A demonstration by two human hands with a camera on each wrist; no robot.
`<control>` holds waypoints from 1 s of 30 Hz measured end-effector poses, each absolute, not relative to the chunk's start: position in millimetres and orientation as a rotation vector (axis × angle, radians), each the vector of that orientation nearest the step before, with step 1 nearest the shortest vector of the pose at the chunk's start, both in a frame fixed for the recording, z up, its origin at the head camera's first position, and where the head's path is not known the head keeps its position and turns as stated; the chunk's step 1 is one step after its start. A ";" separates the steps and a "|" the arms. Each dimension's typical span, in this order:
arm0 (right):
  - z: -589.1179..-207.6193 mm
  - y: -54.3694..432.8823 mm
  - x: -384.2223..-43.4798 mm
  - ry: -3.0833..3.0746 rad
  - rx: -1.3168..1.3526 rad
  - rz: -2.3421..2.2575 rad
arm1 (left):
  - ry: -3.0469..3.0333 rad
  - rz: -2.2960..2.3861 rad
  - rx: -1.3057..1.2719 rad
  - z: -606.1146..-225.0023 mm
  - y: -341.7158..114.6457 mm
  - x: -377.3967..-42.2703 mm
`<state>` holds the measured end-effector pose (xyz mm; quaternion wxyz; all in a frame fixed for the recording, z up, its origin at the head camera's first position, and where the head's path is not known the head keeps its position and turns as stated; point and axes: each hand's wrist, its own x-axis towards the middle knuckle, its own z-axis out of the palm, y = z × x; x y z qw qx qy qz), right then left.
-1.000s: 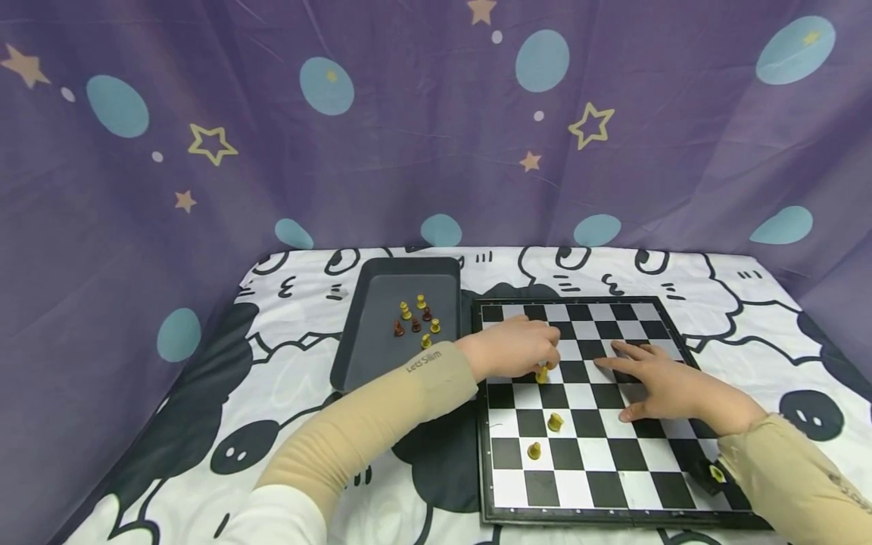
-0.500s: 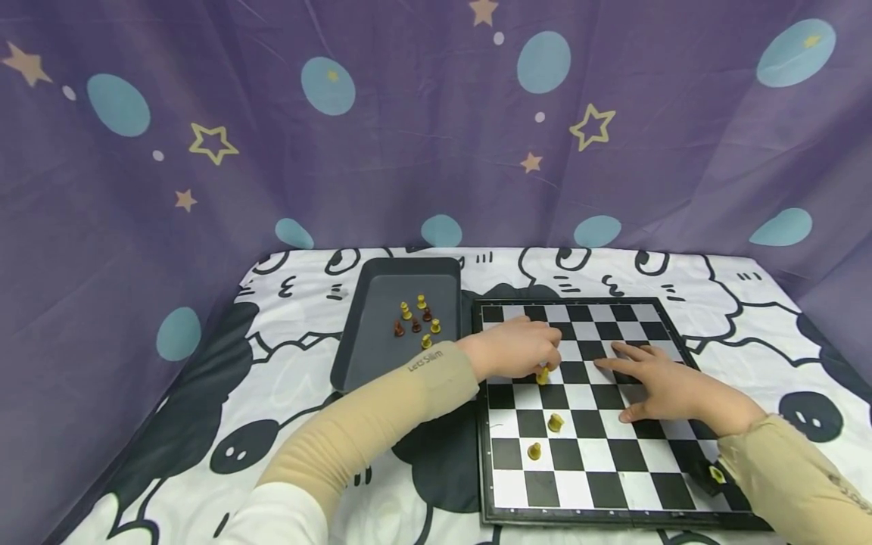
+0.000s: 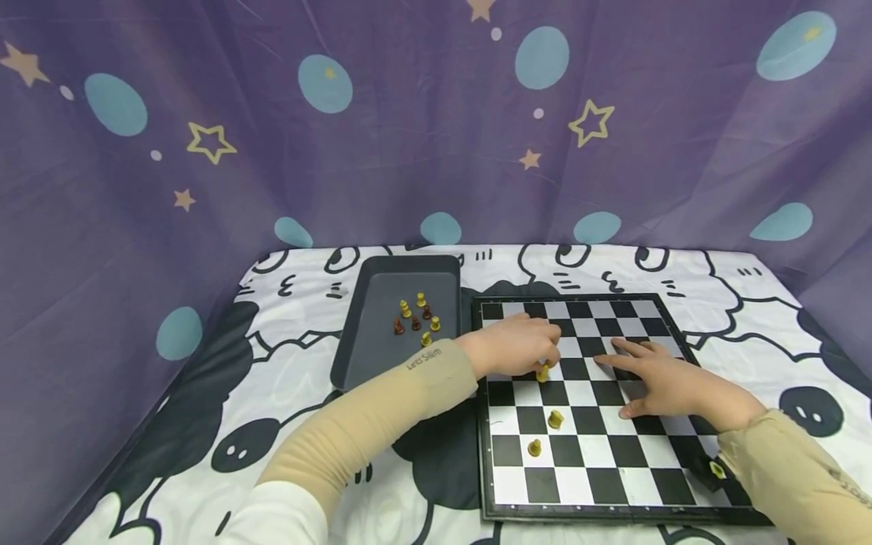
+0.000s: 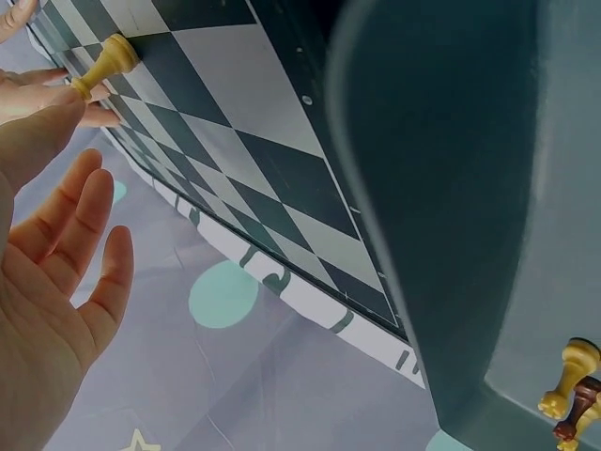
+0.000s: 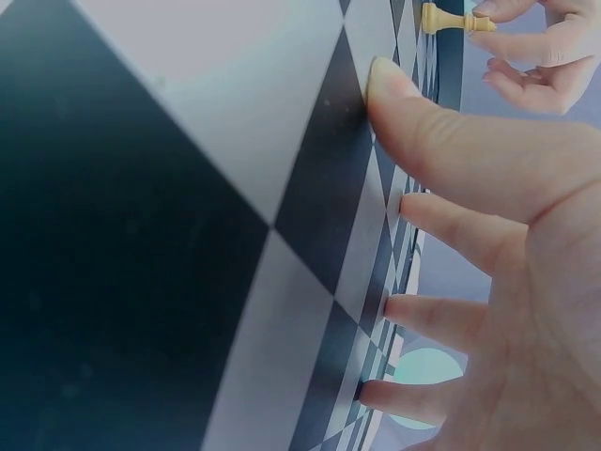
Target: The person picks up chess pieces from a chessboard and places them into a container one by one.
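Piece [image 3: 543, 375] pinched by left hand [image 3: 514, 345], unshifted over last second, pause apparent; board [image 3: 605, 484] touched by outspread right hand [image 3: 671, 386].

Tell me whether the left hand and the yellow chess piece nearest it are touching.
Touching. The right wrist view shows it: the left hand pinches the yellow chess piece at its narrow end, with no gap between.

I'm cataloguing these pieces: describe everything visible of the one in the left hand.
The chess piece is yellow, glossy, perhaps plastic, with a round base and slimmer stem. It is roughly upright over the left side of the chessboard, its narrow top pinched by the left hand; base contact is unclear.
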<state>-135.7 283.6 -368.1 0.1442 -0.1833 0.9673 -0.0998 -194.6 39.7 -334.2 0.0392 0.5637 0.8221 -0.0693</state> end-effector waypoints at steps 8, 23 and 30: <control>-368.4 283.4 -136.1 2.789 -0.533 -0.290 | 2.533 -0.213 1.752 -331.7 40.2 -195.7; -368.6 284.3 -136.4 2.795 -0.538 -0.292 | 2.575 -0.199 1.767 -326.3 33.7 -194.7; -368.9 283.5 -136.3 2.783 -0.521 -0.312 | 2.570 -0.190 1.763 -326.2 30.4 -194.7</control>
